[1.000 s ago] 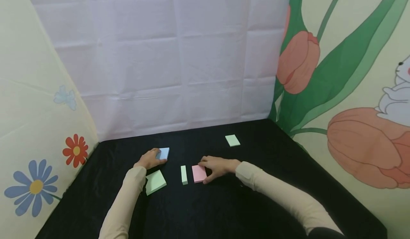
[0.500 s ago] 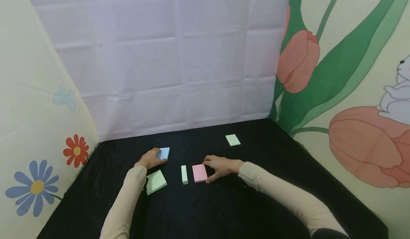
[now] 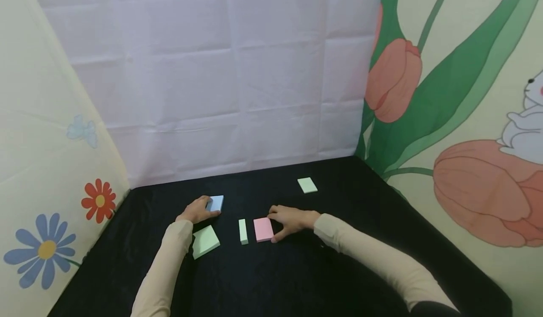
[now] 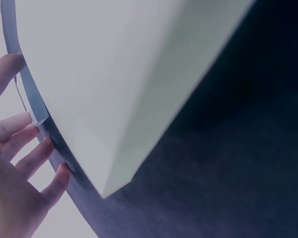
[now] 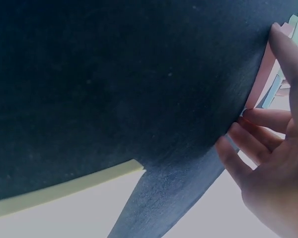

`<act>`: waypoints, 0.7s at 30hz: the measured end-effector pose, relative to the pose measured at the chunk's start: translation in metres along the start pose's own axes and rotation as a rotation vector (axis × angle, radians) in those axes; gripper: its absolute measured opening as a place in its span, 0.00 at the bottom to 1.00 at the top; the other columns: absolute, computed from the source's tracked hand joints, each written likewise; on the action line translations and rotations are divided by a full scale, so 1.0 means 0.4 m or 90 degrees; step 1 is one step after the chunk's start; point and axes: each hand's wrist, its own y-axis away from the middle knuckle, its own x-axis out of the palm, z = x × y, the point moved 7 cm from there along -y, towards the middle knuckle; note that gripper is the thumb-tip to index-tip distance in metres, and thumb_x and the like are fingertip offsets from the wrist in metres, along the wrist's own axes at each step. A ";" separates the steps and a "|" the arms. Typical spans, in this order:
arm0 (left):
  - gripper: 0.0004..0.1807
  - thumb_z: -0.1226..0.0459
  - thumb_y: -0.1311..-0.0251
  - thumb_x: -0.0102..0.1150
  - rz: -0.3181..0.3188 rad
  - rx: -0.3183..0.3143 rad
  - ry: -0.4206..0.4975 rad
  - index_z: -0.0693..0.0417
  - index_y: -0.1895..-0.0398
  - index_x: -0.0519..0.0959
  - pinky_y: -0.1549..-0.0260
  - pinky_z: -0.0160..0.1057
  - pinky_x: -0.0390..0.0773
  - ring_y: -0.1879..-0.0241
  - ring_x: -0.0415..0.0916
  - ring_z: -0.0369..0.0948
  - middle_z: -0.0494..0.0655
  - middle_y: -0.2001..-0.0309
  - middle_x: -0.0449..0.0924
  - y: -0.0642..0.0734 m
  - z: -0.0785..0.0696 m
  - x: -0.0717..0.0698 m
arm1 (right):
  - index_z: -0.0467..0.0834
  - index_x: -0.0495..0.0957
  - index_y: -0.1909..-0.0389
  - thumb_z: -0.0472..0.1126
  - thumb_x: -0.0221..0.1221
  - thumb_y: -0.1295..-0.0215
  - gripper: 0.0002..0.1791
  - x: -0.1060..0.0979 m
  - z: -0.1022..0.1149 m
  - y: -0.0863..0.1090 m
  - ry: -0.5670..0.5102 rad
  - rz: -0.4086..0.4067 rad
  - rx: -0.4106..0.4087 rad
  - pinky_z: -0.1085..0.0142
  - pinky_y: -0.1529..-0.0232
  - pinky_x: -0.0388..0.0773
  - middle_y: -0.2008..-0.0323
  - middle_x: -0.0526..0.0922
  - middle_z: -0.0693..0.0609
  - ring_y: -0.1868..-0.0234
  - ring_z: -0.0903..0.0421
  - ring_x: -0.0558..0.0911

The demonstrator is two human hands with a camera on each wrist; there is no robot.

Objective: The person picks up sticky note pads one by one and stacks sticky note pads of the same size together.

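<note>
Head view: you have five notepads on the black worktop (image 3: 297, 279), one blue, one pink and three green. Left of the lower centre, your left grip (image 3: 197, 211) pinches the one blue notepad (image 3: 216, 204) between thumb and fingers. At the lower centre, your right grip (image 3: 292, 220) pinches the one pink notepad (image 3: 263, 229), thumb and forefinger at its right corners. Of the three green, the wide green notepad (image 3: 206, 241) lies beside your left wrist, the narrow green notepad (image 3: 243, 232) just left of the pink, and the small green notepad (image 3: 307, 185) farther up, right of centre.
</note>
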 end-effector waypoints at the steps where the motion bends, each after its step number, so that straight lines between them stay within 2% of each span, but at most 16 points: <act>1: 0.38 0.49 0.39 0.63 0.000 0.000 0.000 0.71 0.37 0.69 0.46 0.57 0.69 0.44 0.69 0.57 0.67 0.36 0.67 0.000 0.001 -0.001 | 0.38 0.70 0.34 0.61 0.67 0.41 0.41 0.000 0.001 0.000 0.000 0.002 0.002 0.60 0.40 0.70 0.40 0.70 0.48 0.43 0.55 0.71; 6: 0.38 0.49 0.38 0.63 0.006 0.005 -0.002 0.70 0.37 0.68 0.47 0.58 0.69 0.43 0.69 0.57 0.67 0.34 0.66 0.001 0.002 -0.001 | 0.38 0.70 0.34 0.60 0.67 0.41 0.41 -0.001 0.004 0.001 -0.004 0.004 0.010 0.59 0.40 0.71 0.40 0.70 0.48 0.42 0.55 0.72; 14: 0.42 0.48 0.37 0.62 0.032 -0.008 0.013 0.70 0.31 0.62 0.40 0.64 0.62 0.34 0.61 0.62 0.68 0.29 0.57 0.005 -0.005 -0.005 | 0.38 0.70 0.34 0.60 0.68 0.41 0.41 -0.002 0.005 0.001 0.004 0.001 0.009 0.59 0.40 0.70 0.40 0.70 0.48 0.42 0.54 0.72; 21: 0.48 0.46 0.38 0.62 0.034 -0.010 0.010 0.72 0.28 0.56 0.39 0.68 0.57 0.34 0.60 0.63 0.69 0.30 0.60 0.009 -0.008 -0.011 | 0.38 0.71 0.35 0.60 0.68 0.41 0.41 0.001 0.007 0.002 0.011 -0.008 -0.010 0.59 0.40 0.70 0.40 0.71 0.47 0.42 0.54 0.72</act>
